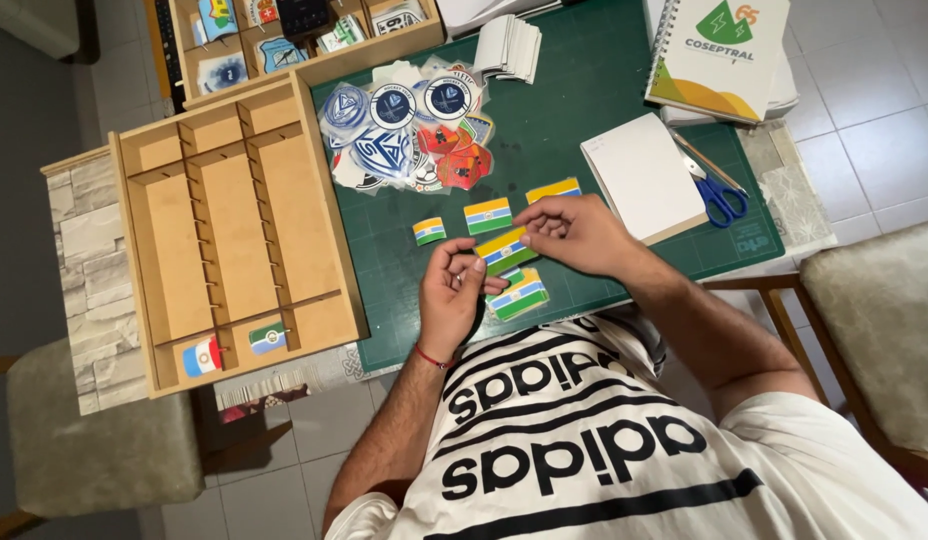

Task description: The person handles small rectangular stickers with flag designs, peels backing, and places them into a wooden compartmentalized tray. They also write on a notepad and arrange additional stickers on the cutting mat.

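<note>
My left hand (450, 297) and my right hand (572, 232) hold one flag sticker (503, 250), striped yellow, blue and green, between them just above the green cutting mat (584, 90). A small stack of like flag stickers (521, 295) lies under my hands. Three more lie on the mat: a small one (429, 231), a middle one (488, 215) and one behind my right fingers (553, 189). A heap of round and shield-shaped stickers (409, 128) sits further back.
A wooden divided tray (234, 230) stands left of the mat, with two flag stickers (202, 356) (268, 338) in its near compartments. A second tray (284, 40) holds stickers at the back. White notepad (642, 176), blue scissors (719, 196), spiral notebook (719, 55) and white card stack (509, 47) lie right and behind.
</note>
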